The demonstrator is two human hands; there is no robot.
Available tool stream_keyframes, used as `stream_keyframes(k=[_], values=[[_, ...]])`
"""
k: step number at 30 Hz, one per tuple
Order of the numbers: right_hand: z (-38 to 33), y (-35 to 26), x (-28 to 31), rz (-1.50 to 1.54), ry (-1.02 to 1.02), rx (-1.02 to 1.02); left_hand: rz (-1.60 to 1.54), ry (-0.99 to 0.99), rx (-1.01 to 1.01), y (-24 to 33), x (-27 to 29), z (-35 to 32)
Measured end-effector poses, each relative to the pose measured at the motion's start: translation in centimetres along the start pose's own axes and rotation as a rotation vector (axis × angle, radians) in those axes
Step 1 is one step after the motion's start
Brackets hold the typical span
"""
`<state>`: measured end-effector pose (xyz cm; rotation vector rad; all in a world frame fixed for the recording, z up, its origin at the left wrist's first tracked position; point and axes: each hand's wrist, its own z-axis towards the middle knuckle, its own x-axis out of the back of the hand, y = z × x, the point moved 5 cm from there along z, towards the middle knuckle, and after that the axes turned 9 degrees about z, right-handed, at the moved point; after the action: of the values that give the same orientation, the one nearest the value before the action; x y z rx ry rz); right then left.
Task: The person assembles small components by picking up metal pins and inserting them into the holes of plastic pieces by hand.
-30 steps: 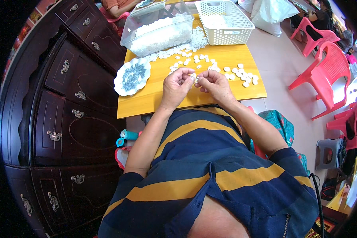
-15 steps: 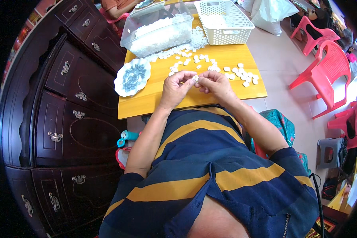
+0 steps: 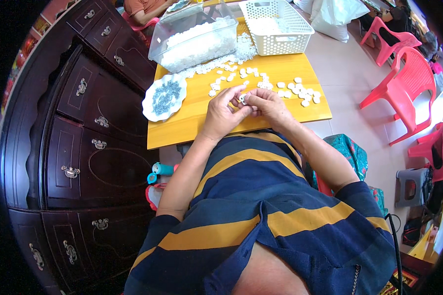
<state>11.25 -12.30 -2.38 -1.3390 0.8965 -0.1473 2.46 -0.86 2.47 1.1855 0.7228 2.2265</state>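
Over the near edge of the yellow table, both of my hands meet at a small white plastic piece with a dark spot at its middle. My right hand pinches it between thumb and fingers. My left hand is curled about its other side, the fingers touching it and the thumb lower down. The fingers partly cover the piece. Just beyond my hands, loose small white pieces lie scattered. More round white pieces form a group to the right. On the left stands a white scalloped dish of small dark bluish-grey parts.
A clear plastic bin heaped with whitish pieces and a white perforated basket stand at the table's back. Dark wooden drawers rise on the left. Red plastic chairs stand right. A person's arm shows at far left.
My left hand has turned, its thumb dropping away from the white piece toward me. The piece is tilted, so its dark middle shows. My right hand stays nearly in place.
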Motion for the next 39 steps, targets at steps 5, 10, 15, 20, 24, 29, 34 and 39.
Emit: stream_keyframes(k=[5, 10, 15, 20, 24, 29, 34, 39], values=[[-0.2, 0.1, -0.1, -0.020, -0.002, -0.008, 0.184, 0.032, -0.075, 0.6, 0.2, -0.2], [-0.2, 0.5, 0.1, 0.150, 0.037, -0.080, 0.164, 0.023, -0.082, 0.6, 0.3, -0.2], [-0.1, 0.5, 0.2, 0.137, -0.005, -0.108, 0.159, 0.015, -0.072, 0.7, 0.4, -0.2], [-0.2, 0.2, -0.1, 0.134, 0.020, -0.100, 0.159, 0.028, -0.088, 0.7, 0.5, -0.2], [0.0, 0.5, 0.5, 0.122, -0.007, -0.103, 0.166, 0.038, -0.114, 1.2, 0.6, -0.1], [-0.2, 0.3, 0.1, 0.165, 0.044, -0.115, 0.153, 0.034, -0.102, 0.9, 0.7, -0.2], [-0.2, 0.3, 0.2, 0.190, 0.059, -0.105, 0.300, 0.102, -0.235, 1.9, 1.0, -0.2], [-0.2, 0.1, 0.1, 0.180, 0.029, -0.087, 0.344, 0.124, -0.272, 2.2, 1.2, -0.2]])
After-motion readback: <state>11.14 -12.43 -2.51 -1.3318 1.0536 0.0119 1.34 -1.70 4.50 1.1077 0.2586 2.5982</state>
